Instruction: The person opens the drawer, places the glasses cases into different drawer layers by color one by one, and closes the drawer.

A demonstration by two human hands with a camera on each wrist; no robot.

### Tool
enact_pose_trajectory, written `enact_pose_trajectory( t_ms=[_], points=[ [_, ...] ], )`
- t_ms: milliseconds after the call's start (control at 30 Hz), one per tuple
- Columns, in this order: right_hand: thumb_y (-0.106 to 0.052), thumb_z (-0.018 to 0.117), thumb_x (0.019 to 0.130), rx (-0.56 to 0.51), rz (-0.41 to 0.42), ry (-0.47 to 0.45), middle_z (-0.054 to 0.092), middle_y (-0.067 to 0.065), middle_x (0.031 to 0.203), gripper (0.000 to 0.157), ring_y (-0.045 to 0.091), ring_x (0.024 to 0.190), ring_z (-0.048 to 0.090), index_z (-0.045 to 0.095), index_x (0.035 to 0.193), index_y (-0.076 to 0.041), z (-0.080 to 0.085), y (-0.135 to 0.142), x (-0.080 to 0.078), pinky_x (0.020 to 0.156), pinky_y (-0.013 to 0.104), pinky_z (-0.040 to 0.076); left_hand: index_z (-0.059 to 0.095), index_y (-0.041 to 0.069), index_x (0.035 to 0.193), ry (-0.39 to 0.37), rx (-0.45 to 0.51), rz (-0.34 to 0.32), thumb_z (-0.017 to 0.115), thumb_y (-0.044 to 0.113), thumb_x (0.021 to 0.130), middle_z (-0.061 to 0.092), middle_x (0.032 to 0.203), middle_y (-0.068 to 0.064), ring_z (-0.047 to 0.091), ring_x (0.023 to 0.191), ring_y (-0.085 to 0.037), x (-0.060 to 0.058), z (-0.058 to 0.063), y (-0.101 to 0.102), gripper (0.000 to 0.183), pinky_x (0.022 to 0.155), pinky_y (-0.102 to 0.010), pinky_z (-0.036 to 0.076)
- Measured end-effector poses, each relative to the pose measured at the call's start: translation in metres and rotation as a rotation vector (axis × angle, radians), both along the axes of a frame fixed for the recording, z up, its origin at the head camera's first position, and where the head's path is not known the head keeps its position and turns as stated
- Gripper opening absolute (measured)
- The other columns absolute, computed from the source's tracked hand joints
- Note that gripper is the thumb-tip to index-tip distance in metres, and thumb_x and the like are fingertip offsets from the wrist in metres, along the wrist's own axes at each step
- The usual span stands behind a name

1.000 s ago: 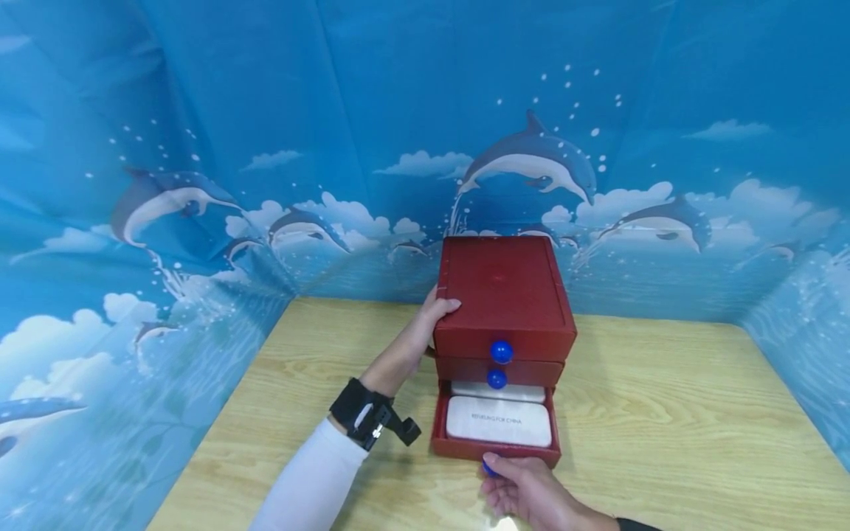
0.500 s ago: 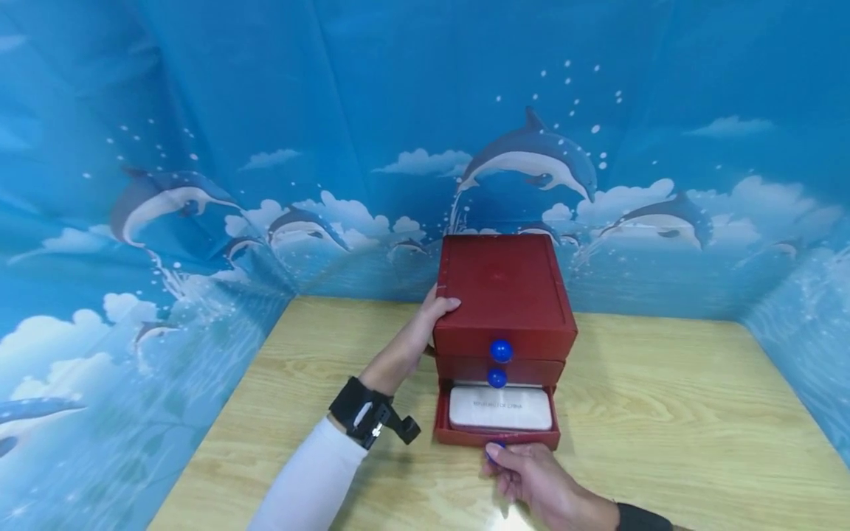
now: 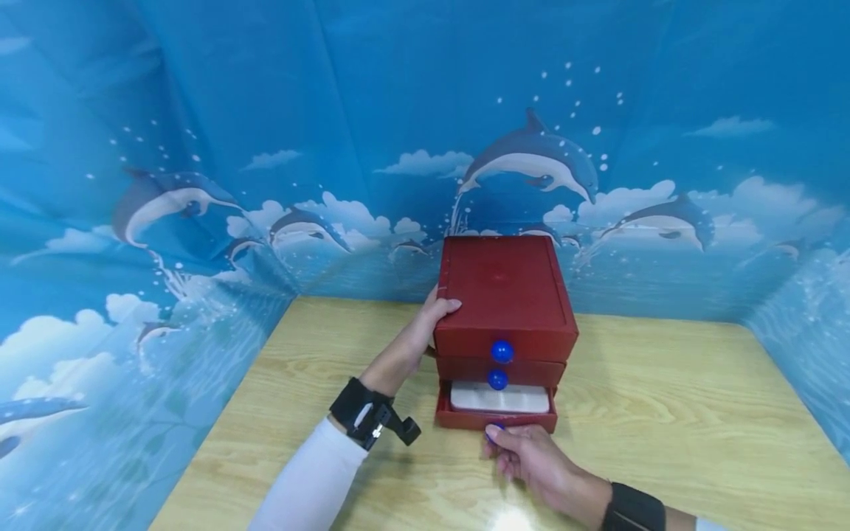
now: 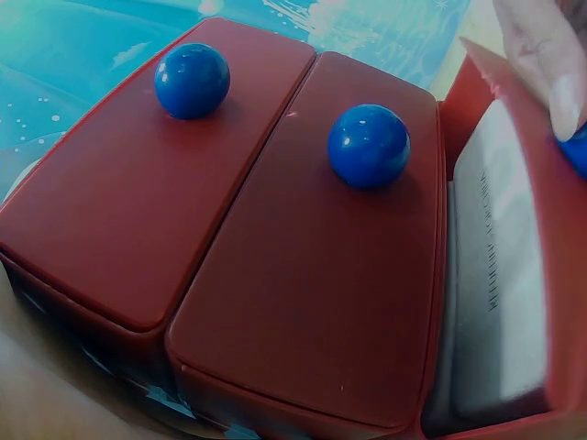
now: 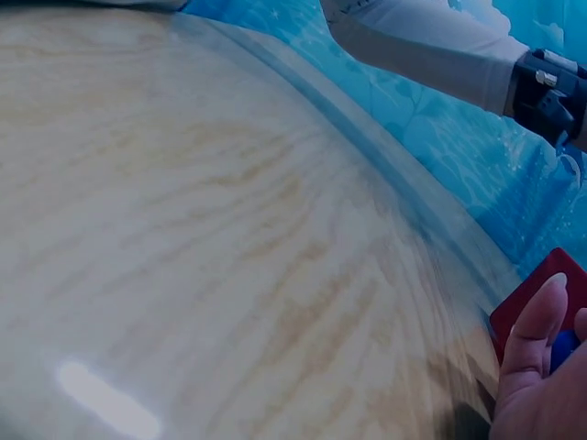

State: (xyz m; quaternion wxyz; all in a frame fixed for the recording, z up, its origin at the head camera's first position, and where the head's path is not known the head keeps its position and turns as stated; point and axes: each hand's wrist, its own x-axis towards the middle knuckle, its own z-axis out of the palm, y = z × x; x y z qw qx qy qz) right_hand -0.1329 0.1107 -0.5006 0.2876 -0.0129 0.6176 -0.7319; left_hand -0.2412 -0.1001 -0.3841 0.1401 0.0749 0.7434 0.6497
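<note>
A red drawer cabinet point(image 3: 505, 287) with blue ball knobs stands on the table. My left hand point(image 3: 428, 324) holds its left side, the thumb over the top edge; the other fingers are mostly hidden behind that side. The bottom drawer point(image 3: 461, 420) is partly pulled out. Inside lies a white case point(image 3: 499, 399), and its printed lettering shows in the left wrist view. With thumb and fingers, my right hand point(image 3: 536, 461) pinches the bottom drawer's blue knob point(image 3: 492, 432). Both upper drawers, the top drawer point(image 4: 174, 183) and the middle drawer point(image 4: 312, 257), are closed.
The wood-grain table point(image 3: 664, 428) extends on both sides of the cabinet. A blue dolphin-print curtain point(image 3: 372, 96) hangs behind and along the sides. Black wrist straps point(image 3: 365, 413) are on both arms.
The bottom drawer has slid inward, away from me, with my right hand moving along on its knob. Less of the white case shows. My left hand has stayed in place.
</note>
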Motion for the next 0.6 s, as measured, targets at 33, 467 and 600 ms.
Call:
enact_pose_trajectory(
  t_ms=[33,467,600],
  points=[
    [-0.032,0.059,0.094,0.003,-0.002,0.002,0.066,0.003,0.083,0.037,0.007,0.062,0.052,0.065,0.096,0.005,0.0,0.0,-0.002,0.056,0.021,0.044,0.01,0.046,0.147,0.0,-0.001,0.0,0.046,0.061,0.088,0.045,0.126,-0.008,0.048,0.107,-0.032,0.0,0.0,0.0,0.071,0.073,-0.05,0.044],
    [-0.032,0.059,0.094,0.033,-0.041,0.011,0.067,0.004,0.086,0.037,0.007,0.063,0.052,0.064,0.096,0.004,-0.003,-0.003,-0.026,0.056,0.021,0.045,0.014,0.048,0.145,-0.018,-0.005,0.026,0.048,0.061,0.085,0.045,0.127,-0.008,0.048,0.108,-0.03,-0.001,0.0,-0.001,0.07,0.073,-0.05,0.044],
    [-0.032,0.058,0.094,0.046,-0.044,0.028,0.067,0.006,0.088,0.038,0.008,0.065,0.052,0.062,0.098,0.005,-0.004,-0.001,-0.033,0.057,0.021,0.045,0.013,0.048,0.145,-0.014,-0.006,0.018,0.048,0.061,0.086,0.044,0.128,-0.009,0.048,0.108,-0.031,-0.001,0.001,0.0,0.07,0.072,-0.05,0.043]
  ],
)
